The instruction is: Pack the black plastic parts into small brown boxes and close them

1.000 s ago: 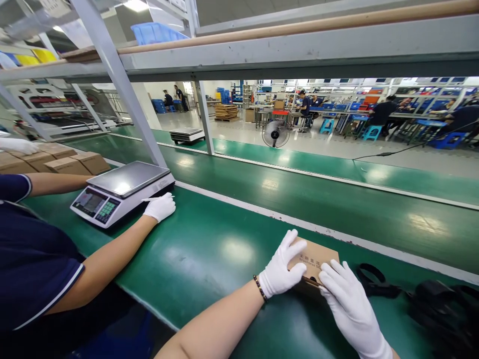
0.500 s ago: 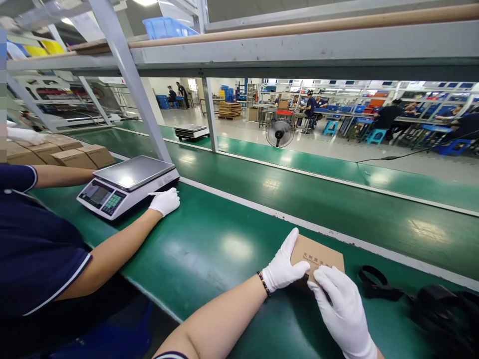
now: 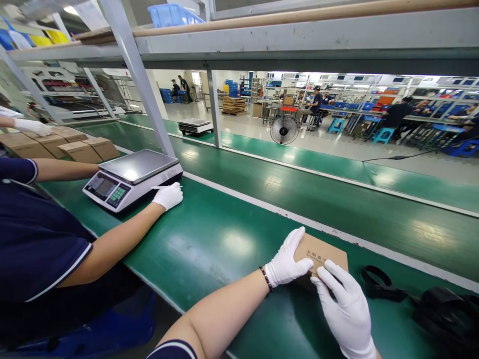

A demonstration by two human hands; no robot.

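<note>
A small brown cardboard box (image 3: 329, 248) with dark printing on top is between my white-gloved hands above the green bench. My left hand (image 3: 290, 262) grips its left side, the thumb along the front edge and the fingers reaching up the far left corner. At the front right, my right hand (image 3: 344, 304) has its fingertips over the top edge and its thumb against the front face. The box's front and underside are mostly hidden by the gloves.
Left of me, a co-worker's gloved hand (image 3: 169, 196) holds a thin white pen-like stick beside a weighing scale (image 3: 138, 167). Several brown boxes (image 3: 90, 148) sit beyond it. Black straps (image 3: 381, 284) lie at right. A conveyor belt (image 3: 318, 184) runs behind, below a metal shelf (image 3: 299, 42).
The view has shifted slightly, so the scene sits a little further right. My right fingers have moved a little over the box's front edge; my left hand keeps its hold.
</note>
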